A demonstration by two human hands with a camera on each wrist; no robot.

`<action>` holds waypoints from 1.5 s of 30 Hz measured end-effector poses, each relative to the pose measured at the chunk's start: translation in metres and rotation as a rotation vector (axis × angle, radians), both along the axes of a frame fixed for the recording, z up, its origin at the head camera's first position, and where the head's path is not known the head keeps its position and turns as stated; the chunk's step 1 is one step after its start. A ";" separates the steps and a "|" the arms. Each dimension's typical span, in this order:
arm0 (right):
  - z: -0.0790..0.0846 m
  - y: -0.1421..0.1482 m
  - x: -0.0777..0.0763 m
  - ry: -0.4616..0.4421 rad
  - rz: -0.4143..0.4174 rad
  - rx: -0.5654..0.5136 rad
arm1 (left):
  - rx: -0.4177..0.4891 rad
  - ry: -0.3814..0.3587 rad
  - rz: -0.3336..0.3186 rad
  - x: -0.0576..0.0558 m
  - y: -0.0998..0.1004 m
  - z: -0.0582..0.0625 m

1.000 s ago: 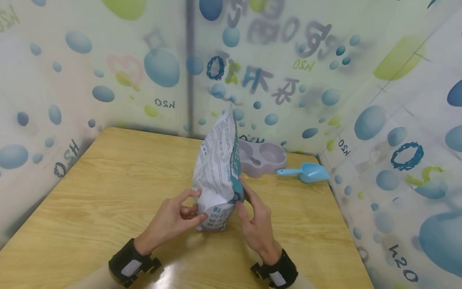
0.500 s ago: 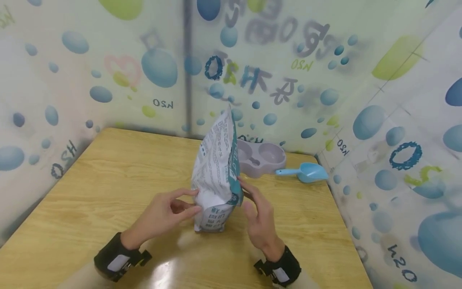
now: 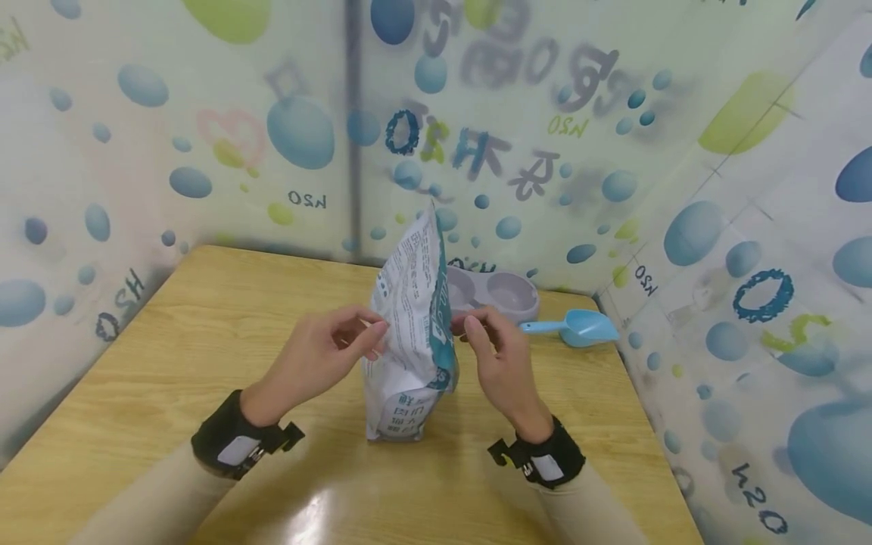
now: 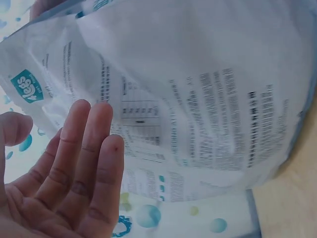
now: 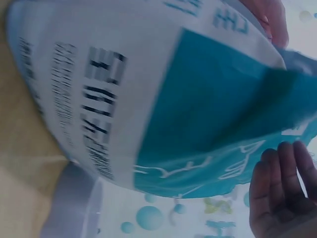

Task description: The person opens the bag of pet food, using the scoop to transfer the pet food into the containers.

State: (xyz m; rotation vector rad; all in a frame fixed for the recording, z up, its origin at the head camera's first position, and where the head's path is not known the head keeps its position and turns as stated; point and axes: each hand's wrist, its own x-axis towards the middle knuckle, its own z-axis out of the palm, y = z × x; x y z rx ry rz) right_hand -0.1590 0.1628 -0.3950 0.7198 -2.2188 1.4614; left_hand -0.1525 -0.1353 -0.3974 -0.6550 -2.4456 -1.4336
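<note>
A white and teal pet food bag [image 3: 406,325] stands upright on the wooden table, its top narrowing to a peak. My left hand [image 3: 319,352] is at the bag's left side, about halfway up, fingers relaxed. In the left wrist view the left hand's fingers [image 4: 81,163] lie extended in front of the printed white face; whether they touch it I cannot tell. On the opposite side, my right hand [image 3: 502,363] is close to the teal face with loosely bent fingers. The right wrist view has those fingers [image 5: 280,173] beside the bag's upper part, gripping nothing.
Behind the bag, a grey double bowl [image 3: 521,294] sits at the table's back edge, partly hidden. To its right lies a light blue scoop [image 3: 587,328]. Patterned walls [image 3: 300,136] border the wooden table [image 3: 225,333] at the back and both sides.
Both hands have let go of the bag's lower part and moved up along its sides. The bag stays standing in the same place.
</note>
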 end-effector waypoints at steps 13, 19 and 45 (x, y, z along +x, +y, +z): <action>0.038 -0.017 -0.025 -0.120 0.021 0.029 | 0.009 0.027 -0.032 -0.026 0.029 0.041; 0.043 -0.022 -0.033 -0.157 0.047 -0.010 | 0.039 0.040 -0.050 -0.034 0.040 0.051; 0.052 -0.032 -0.043 -0.291 0.165 -0.020 | 0.064 -0.111 -0.042 -0.046 0.058 0.062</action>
